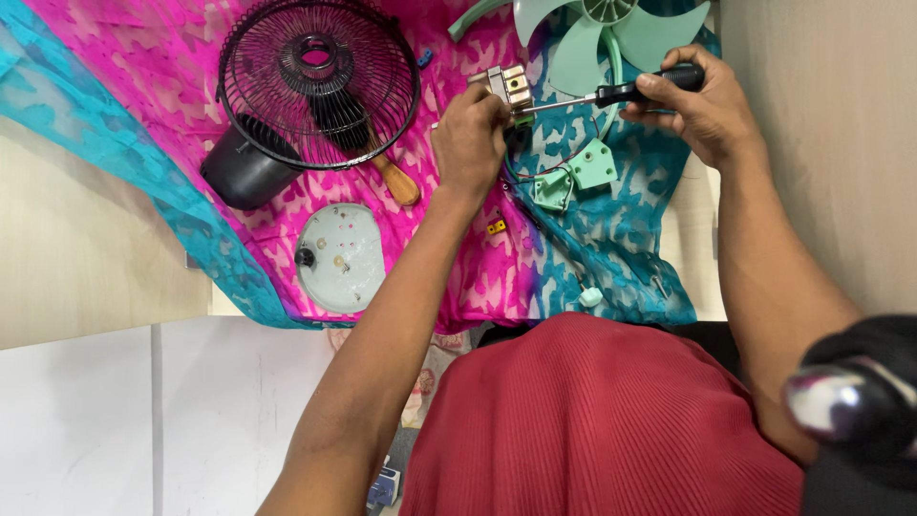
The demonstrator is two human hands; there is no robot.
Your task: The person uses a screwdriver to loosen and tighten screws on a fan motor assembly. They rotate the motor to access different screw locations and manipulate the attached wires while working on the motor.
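Over pink-and-teal cloth [458, 277]: left hand [470, 139] closed around small fan motor [510, 91], held above cloth. Right hand [702, 110] grips black-handled screwdriver [621, 93], tip at motor. Green fan blade [611, 38] just beyond. Black fan grille [318, 81] well to left, wooden-handled brush [368, 143] beneath it.

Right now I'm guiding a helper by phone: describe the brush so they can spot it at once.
Start at the pink and blue patterned cloth and find the round black wire fan guard at its upper left. The brush lies partly under that guard, its dark bristles behind the wires. Its tan wooden handle, sticking out toward the left hand, is the only wooden thing there.
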